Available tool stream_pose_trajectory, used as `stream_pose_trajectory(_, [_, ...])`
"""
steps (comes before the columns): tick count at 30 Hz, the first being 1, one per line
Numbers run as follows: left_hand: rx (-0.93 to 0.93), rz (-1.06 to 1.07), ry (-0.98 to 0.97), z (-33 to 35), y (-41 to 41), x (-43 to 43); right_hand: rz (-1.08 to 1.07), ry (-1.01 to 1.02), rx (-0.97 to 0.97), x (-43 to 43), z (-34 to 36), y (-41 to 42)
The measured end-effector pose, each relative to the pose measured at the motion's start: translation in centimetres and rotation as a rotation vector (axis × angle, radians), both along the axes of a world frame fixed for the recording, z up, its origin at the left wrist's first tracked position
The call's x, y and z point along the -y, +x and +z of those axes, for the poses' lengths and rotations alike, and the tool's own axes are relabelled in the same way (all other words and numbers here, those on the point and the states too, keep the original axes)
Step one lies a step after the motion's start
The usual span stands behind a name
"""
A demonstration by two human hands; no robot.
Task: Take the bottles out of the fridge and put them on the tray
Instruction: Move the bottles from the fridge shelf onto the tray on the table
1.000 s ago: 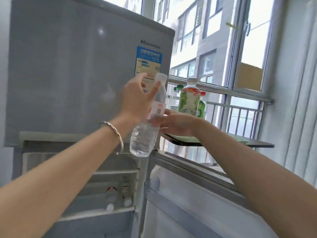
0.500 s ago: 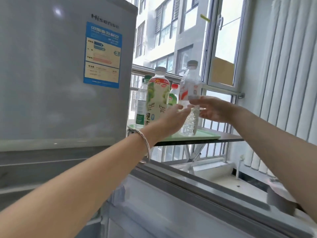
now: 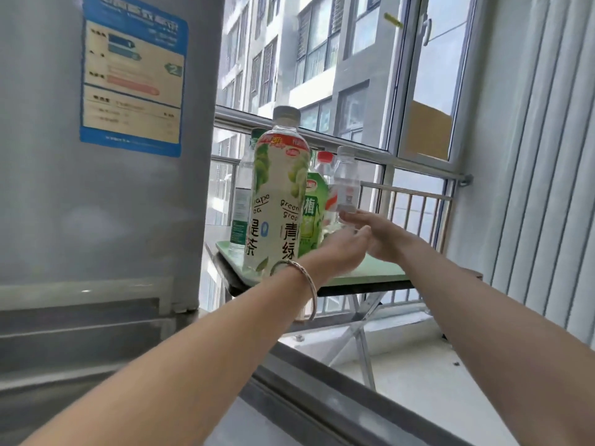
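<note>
Risks toppling the small clear plastic water bottle, gripped low by the curled right hand just right of the tall green-labelled tea bottle over the pale green flat tray, through a nudge from the flat, empty left hand.

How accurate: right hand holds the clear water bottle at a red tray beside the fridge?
The tray is pale green, not red, as the head view shows. The right hand does hold the clear water bottle at it, beside the fridge.

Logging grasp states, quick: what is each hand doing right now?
Left hand: open, holding nothing.
Right hand: holding the clear water bottle.
</note>
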State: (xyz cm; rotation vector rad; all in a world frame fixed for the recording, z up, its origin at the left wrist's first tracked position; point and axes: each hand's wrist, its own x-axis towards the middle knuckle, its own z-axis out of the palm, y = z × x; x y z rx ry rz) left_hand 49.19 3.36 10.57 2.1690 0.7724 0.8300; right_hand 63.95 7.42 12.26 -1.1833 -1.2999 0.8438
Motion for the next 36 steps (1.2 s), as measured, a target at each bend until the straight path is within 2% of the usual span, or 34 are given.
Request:
stream_pose_trajectory(3, [0.019, 0.028, -0.002, -0.2, 0.1, -0.7, -0.042, -0.006, -0.031, -0.1, -0.6, -0.5])
stream_pose_trajectory(5, [0.037, 0.020, 0.027, -0.2, -0.3, -0.6, -0.180, 0.020, -0.113, 0.0, -0.7, -0.9])
stream_pose_trajectory(9, [0.082, 0.022, 0.078, -0.2, -2.3, 0.1, -0.568, 0.229, -0.192, 1.7, 0.0, -2.3])
stream_pose_trajectory(12, [0.070, 0.044, 0.111, 0.1, -5.1, 1.3, -0.670, 0.351, -0.219, 3.7, 0.5, -4.9])
stream_pose_trajectory(19, [0.082, 0.173, 0.044, 0.3, -14.4, 3.2, -0.519, 0.399, -0.221, 7.0, -0.8, -17.0])
stream_pose_trajectory(24, [0.080, 0.329, -0.045, -2.5, -21.9, 2.9, -0.367, 0.239, -0.217, 6.4, -4.3, -27.0])
stream_pose_trajectory(26, [0.075, 0.368, -0.087, -4.2, -24.7, 2.5, -0.367, 0.154, -0.115, 5.3, -6.2, -30.5])
stream_pose_trajectory(29, [0.064, 0.416, -0.168, -7.6, -28.4, 1.3, -0.365, 0.053, -0.149, 3.3, -9.5, -34.6])
stream_pose_trajectory(31, [-0.020, 0.463, -0.225, -10.2, -30.6, 0.4, -0.337, -0.016, -0.054, 2.5, -12.4, -37.2])
stream_pose_trajectory(34, [-0.174, 0.519, -0.300, -14.5, -33.3, -1.2, -0.324, -0.131, -0.125, 1.5, -18.1, -40.0])
stream_pose_trajectory(36, [-0.227, 0.549, -0.368, -17.6, -34.5, -2.4, -0.309, -0.225, -0.070, 1.0, -21.7, -41.1])
